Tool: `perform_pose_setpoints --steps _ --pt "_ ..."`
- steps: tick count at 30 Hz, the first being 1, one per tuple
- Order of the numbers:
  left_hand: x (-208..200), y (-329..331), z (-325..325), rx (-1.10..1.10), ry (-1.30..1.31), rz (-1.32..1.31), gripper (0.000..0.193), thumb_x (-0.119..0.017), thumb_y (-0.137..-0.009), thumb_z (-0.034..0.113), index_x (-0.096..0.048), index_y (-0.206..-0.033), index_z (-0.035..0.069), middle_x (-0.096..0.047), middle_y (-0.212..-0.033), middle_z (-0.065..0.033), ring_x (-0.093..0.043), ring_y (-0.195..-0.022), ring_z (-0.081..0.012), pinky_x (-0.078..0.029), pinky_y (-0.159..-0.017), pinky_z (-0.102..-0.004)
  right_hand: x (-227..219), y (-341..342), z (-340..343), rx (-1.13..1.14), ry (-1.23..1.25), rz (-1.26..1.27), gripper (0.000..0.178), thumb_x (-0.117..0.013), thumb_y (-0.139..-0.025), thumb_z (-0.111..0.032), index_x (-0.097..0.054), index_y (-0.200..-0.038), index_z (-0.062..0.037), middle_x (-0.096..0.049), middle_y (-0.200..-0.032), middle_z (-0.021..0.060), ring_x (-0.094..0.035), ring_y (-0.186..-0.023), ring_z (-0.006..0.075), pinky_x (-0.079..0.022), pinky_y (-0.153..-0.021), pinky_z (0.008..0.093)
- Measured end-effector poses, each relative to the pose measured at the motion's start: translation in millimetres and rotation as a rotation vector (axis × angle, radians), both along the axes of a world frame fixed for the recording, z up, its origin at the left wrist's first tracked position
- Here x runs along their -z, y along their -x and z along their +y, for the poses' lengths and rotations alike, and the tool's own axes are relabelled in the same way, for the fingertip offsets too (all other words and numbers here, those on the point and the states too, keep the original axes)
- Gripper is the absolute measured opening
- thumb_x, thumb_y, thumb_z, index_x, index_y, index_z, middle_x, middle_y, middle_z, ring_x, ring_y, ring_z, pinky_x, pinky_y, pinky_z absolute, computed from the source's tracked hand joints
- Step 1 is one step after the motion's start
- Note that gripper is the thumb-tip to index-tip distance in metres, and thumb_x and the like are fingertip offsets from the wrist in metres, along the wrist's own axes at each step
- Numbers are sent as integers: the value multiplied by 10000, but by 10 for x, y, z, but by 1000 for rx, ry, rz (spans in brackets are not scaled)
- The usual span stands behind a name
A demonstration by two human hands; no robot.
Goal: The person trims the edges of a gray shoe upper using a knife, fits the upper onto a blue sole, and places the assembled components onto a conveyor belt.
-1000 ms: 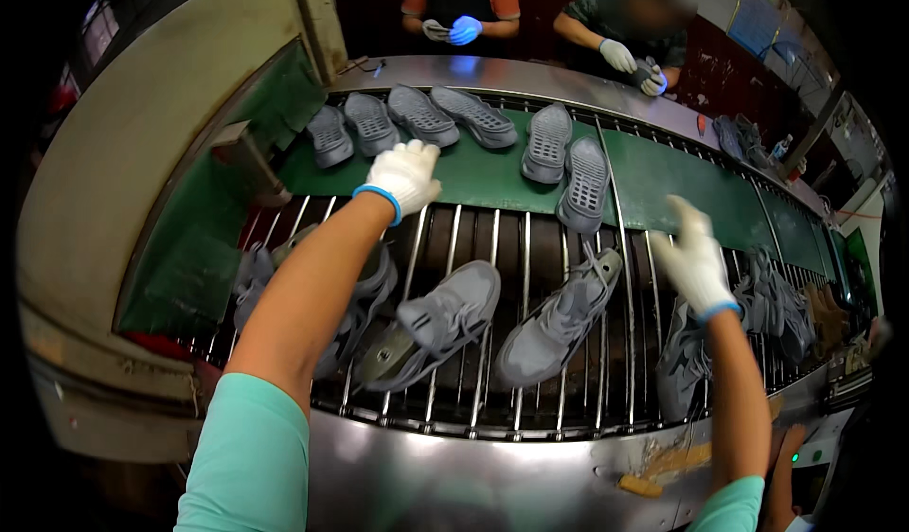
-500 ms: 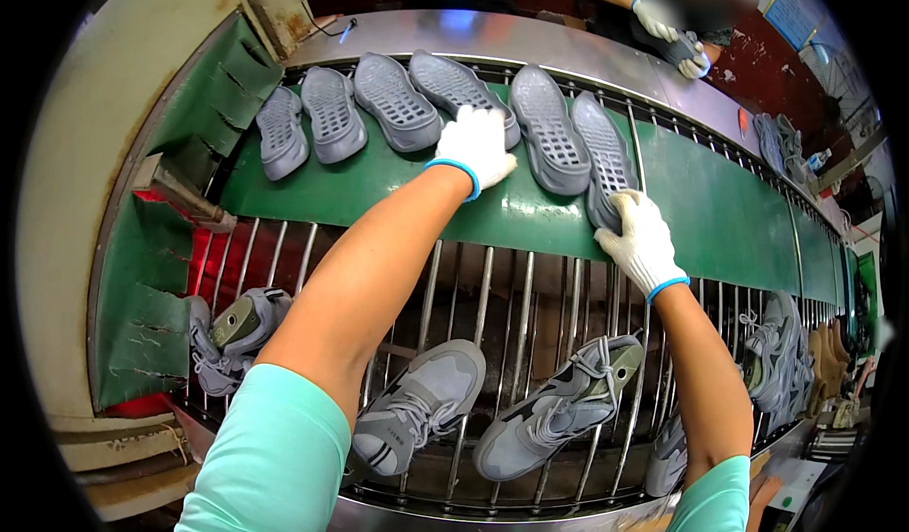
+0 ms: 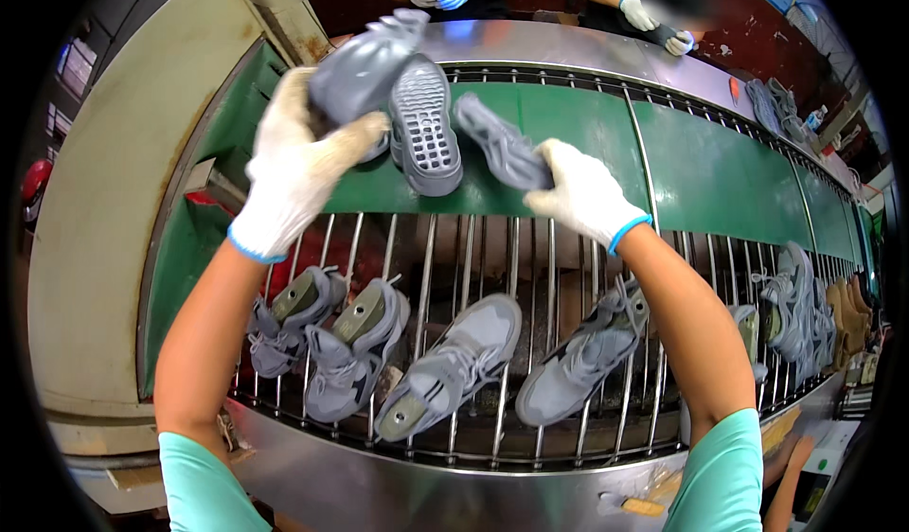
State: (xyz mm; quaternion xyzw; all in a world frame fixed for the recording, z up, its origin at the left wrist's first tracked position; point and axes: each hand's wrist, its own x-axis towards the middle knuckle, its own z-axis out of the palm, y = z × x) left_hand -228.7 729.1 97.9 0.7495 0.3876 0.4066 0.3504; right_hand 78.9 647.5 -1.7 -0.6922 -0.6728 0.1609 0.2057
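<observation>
Sole in the left hand (image 3: 363, 76): grey, blurred and raised over the green belt (image 3: 579, 120); whether one piece or several is held cannot be determined. Left hand (image 3: 298, 149), in a white glove, is clamped on its near end, thumb along the lower edge. Right hand (image 3: 582, 191), likewise gloved, is closed on the near end of a second sole (image 3: 497, 142), held aslant; contact with the belt cannot be confirmed. Between these, a third sole (image 3: 426, 125) appears to lie on the belt, grid of openings upward. Nearer the wearer, laced grey shoes (image 3: 464, 347) rest on metal rods (image 3: 423, 267). Across the belt, co-workers' gloved hands are visible beyond a metal counter (image 3: 544, 42). Handling assessment: soles are judged light and springy, bending somewhat under pressure, unlikely to break, and not notably slippery against knitted gloves. Recommended hold: across both side walls at the thicker end, thumb opposing fingers, clear of the open grid.
</observation>
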Motion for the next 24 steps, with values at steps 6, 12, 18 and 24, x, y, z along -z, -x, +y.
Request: perform_pose_setpoints --steps 6,12,18,24 --pt "155 1137 -1092 -54 -310 79 697 -802 -910 27 -457 -1514 -10 -638 -1324 -170 -684 -1091 -235 -579 -994 -389 -404 506 -950 74 -275 57 499 -756 -807 -387 -649 -1118 -11 -694 -1105 259 -690 -1063 438 -560 -934 503" --pt "675 2257 -3193 -38 -515 344 771 -802 -761 7 -519 -1479 -4 -572 -1491 -198 -555 -1400 -382 -418 -1191 -499 -259 1546 -2854 -135 -750 65 415 -797 -738 -214 -665 -1079 -18 -675 -1117 207 -661 -1104 435 -552 -937 525" --pt "1439 3389 -4733 37 -393 721 699 -795 -660 -20 -562 -1319 -28 -567 -1449 -247 -482 -1449 -525 -440 -1176 -544 444 2731 -4787 -189 -432 112 567 -879 -725 -169 -638 -1218 -25 -667 -1260 174 -643 -1261 393 -538 -1042 498" --pt "1200 3278 -5497 -58 -328 459 849 -794 -789 103 -457 -1555 -37 -441 -1625 -270 -367 -1560 -477 -362 -1247 -522 20 2168 -4790 25 -272 300 649 -821 -891 -319 -596 -1411 -2 -624 -1406 242 -604 -1322 409 -482 -1155 480"
